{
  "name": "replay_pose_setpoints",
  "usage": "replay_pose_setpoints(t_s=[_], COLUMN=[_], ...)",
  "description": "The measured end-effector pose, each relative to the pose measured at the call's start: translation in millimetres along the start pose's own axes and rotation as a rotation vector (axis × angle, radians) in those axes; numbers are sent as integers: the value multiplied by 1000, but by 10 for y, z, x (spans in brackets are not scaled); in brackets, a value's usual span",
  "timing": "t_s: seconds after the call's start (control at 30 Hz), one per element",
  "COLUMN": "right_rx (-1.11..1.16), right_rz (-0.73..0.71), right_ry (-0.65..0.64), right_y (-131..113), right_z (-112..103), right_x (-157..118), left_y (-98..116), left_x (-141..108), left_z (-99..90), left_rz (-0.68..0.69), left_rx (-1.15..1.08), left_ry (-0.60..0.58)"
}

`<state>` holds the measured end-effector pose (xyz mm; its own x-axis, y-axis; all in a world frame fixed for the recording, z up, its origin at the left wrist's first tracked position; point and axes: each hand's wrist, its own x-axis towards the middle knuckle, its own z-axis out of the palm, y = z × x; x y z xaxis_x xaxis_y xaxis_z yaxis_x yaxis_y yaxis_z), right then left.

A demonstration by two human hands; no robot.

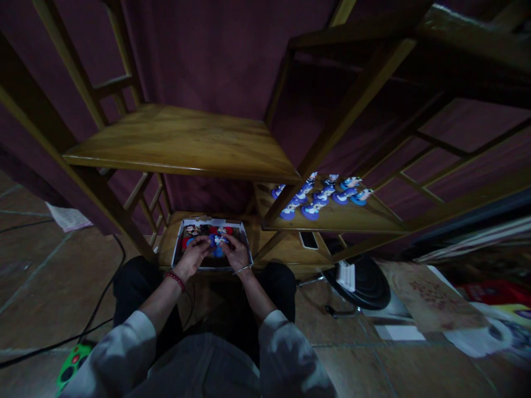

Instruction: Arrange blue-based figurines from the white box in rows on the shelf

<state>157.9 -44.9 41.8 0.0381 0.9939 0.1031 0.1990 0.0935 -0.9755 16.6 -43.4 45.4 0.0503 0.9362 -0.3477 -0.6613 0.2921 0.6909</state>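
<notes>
Between the fingertips of my two hands is a small figurine [213, 240] with a blue-purple base, tilted over a shallow white box [249, 249]. My left hand [194, 257] grips it from the left, fingers closed. From the other side, my right hand [236, 254] pinches it by its paler part. Inside the box lie several red and dark figurines [224, 230], partly covered by my hands. A blue piece [218, 251] shows just below my fingers. The box sits on the low wooden shelf [166, 249] in front of my knees.
Several blue-and-white figurines [316, 205] stand on the right shelf [348, 221]. Below it lies a phone [308, 240]. A wooden shelf [182, 138] juts out above my hands. A round black stool [365, 284] and a cardboard sheet [431, 298] are on the right; cables [103, 287] cross the left floor.
</notes>
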Motion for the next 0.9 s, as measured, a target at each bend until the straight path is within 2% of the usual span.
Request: replay_pose_setpoints(t_s=[0.3,0.67,0.9], right_rx=[17,-6,-42], right_rz=[-27,-137,-221], right_ry=[14,13,-4], right_y=[-91,-193,-338], right_z=[10,12,-17], right_x=[-24,-37,-57], left_y=[80,161,225], left_x=[-60,-134,-206], left_z=[73,147,207], left_rz=[15,36,90], left_rx=[9,53,83], left_ry=[-49,-116,-150])
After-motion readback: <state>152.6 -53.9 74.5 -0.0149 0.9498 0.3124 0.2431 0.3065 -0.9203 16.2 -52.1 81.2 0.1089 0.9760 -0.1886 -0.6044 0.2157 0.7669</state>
